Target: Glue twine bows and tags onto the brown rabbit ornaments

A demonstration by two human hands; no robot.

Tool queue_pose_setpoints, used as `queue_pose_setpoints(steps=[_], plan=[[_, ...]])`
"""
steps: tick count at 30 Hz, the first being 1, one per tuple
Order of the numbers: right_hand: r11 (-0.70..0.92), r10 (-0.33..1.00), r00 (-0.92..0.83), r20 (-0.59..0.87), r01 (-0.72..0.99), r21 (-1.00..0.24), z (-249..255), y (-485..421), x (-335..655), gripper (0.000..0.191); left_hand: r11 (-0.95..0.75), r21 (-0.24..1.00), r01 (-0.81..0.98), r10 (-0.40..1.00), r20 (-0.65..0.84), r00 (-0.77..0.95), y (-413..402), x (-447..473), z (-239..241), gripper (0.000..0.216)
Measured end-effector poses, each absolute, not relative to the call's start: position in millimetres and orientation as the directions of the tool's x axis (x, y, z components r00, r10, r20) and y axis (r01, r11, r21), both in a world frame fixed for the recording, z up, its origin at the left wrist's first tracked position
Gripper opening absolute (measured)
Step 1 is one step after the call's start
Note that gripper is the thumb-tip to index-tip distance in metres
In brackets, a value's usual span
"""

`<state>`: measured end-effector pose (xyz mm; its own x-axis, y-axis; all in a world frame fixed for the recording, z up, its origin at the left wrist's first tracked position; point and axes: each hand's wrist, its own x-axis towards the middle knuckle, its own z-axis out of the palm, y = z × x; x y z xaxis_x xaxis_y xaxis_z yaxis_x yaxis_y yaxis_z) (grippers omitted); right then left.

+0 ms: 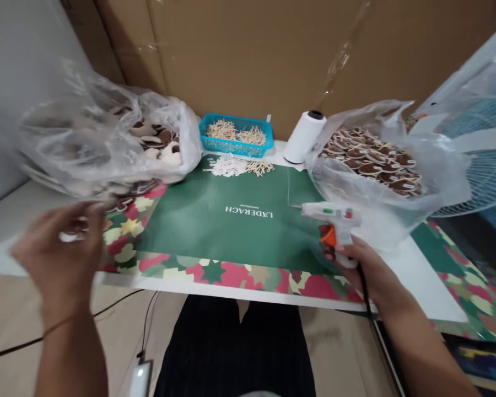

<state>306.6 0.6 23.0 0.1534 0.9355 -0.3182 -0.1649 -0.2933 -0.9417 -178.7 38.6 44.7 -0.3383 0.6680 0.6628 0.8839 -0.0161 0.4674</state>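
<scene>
My right hand [366, 264] grips a white glue gun [328, 214] with an orange trigger, its nozzle pointing left above the green sheet [215, 193]. A thin thread of glue seems to rise from the nozzle tip. My left hand [66, 237], blurred by motion, is raised over the table's left side. Its thumb and fingers come together in a pinch; what lies between them, if anything, is too smeared to name. Just beyond it, a clear plastic bag [182, 149] spills flat brown and cream pieces [155, 138].
A blue basket [236, 149] of short beige loops stands at the back, with small white pieces [227, 165] and more loops [259, 167] before it. To the right are a white thread cone [305, 137], a bag of brown pieces [370, 160] and a fan [490, 171]. A black cord [366, 292] trails from the gun.
</scene>
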Motion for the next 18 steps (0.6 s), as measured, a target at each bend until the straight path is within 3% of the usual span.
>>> queue_pose_setpoints(steps=[2, 4, 6, 9, 12, 18], plan=[[-0.280, 0.941, 0.118, -0.317, -0.253, -0.926, 16.9, -13.6, 285.0, 0.036, -0.332, 0.329, 0.884, 0.692, 0.722, -0.009, 23.4, -122.1, 28.4, 0.018], [-0.304, 0.945, 0.051, -0.323, -0.230, -0.925, 11.2, -19.1, 266.2, 0.039, -0.504, 0.365, 0.783, 0.725, 0.671, 0.155, 9.9, -59.8, 12.2, 0.017], [-0.345, 0.938, -0.016, -0.346, -0.139, -0.928, 7.9, -17.8, 254.4, 0.038, -0.565, 0.384, 0.730, 0.756, 0.596, 0.272, -1.5, -11.4, 0.5, 0.020], [-0.382, 0.921, -0.110, -0.374, -0.074, -0.921, 9.4, -10.1, 251.4, 0.033, -0.531, 0.433, 0.728, 0.806, 0.523, 0.277, -14.9, 19.0, -6.2, 0.040], [-0.396, 0.904, -0.209, -0.373, -0.078, -0.915, 16.3, -3.5, 257.8, 0.028, -0.562, 0.461, 0.687, 0.776, 0.582, 0.244, -23.5, 17.2, -9.1, 0.038], [-0.432, 0.864, -0.259, -0.431, 0.056, -0.900, 22.7, -0.4, 262.6, 0.026, -0.589, 0.288, 0.755, 0.729, 0.593, 0.342, -30.8, 15.9, -17.8, 0.031]])
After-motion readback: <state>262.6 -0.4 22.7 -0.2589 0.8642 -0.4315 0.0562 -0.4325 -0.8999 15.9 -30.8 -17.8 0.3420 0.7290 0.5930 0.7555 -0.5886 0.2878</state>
